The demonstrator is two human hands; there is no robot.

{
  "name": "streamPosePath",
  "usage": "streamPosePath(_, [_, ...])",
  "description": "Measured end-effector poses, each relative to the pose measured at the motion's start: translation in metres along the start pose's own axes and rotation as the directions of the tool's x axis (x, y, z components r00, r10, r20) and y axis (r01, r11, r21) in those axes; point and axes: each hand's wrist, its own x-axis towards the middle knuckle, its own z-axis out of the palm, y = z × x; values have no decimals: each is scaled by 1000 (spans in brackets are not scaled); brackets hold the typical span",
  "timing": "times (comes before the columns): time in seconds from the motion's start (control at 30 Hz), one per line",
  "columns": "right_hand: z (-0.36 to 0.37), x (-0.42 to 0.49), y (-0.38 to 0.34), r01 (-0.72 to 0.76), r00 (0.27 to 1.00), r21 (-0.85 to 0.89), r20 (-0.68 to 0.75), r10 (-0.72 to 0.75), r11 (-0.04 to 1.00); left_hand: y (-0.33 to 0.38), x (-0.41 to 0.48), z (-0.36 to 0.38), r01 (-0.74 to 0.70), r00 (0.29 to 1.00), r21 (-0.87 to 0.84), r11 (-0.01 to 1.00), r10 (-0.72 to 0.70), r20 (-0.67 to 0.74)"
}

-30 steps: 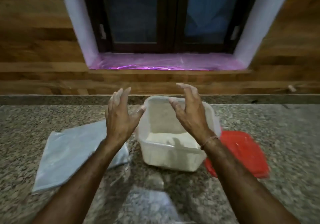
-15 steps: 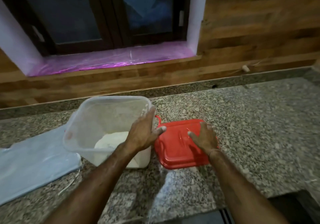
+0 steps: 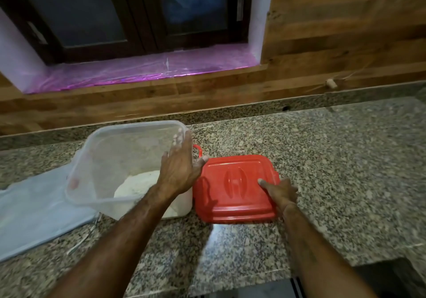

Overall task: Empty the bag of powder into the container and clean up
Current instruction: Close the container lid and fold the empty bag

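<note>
**One bag, one tub, one lid, two hands on the counter**

At the far left one empty plastic bag [image 3: 34,212] lies flat and pale blue on the speckled granite countertop [image 3: 334,170], its right end reaching the foot of the container. Next comes the single translucent plastic container [image 3: 101,157], open at the top, standing on the counter with one mound of white powder [image 3: 138,183] heaped in its bottom toward the right side.

The left hand [image 3: 178,170] is laid flat against the container's right wall. Its fingers are straight and close together, the tips up by the rim and whitened with powder, and the thumb sticks out to the right toward the lid. Just behind that thumb a small red loop handle [image 3: 198,151] shows.

Right beside the container, touching or nearly touching its wall, sits one red lid [image 3: 232,187], top side up, with an oval moulded grip at its centre. The right hand [image 3: 280,191] holds the lid at its near right edge. One digit lies on top of the lid, and the rest fold down past the edge, out of sight.

The two hands are apart, one on each item.

Behind the counter runs a wood-panelled wall [image 3: 345,32]. It holds one dark-framed window [image 3: 110,11] with two panes and a sill covered in pink film [image 3: 138,72].
</note>
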Motion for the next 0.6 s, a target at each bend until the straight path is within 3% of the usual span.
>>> streamPosePath(0.1, [-9, -19, -11, 19, 998, 347, 49, -38, 938, 1, 1, 0, 7, 1000, 17, 1000, -7, -6])
streamPosePath(0.17, [-15, -29, -19, 16, 992, 477, 103, -74, 879, 2, 1, 0, 2, 1000, 27, 1000, -2, -9])
streamPosePath(0.43, [-89, -23, -39, 151, 978, 730, -11, -210, 667, 8, -2, -4, 37, 997, -10, 999, -36, 66])
streamPosePath(0.5, [-105, -37, -53, 177, 970, 762, -28, -242, 622, 8, 0, -8, 56, 992, -112, 992, -43, 115])
streamPosePath(0.6, [-109, -68, -85, 216, 937, 796, -6, -350, 566, 6, 1, -35, 85, 996, -468, 880, -55, 77])
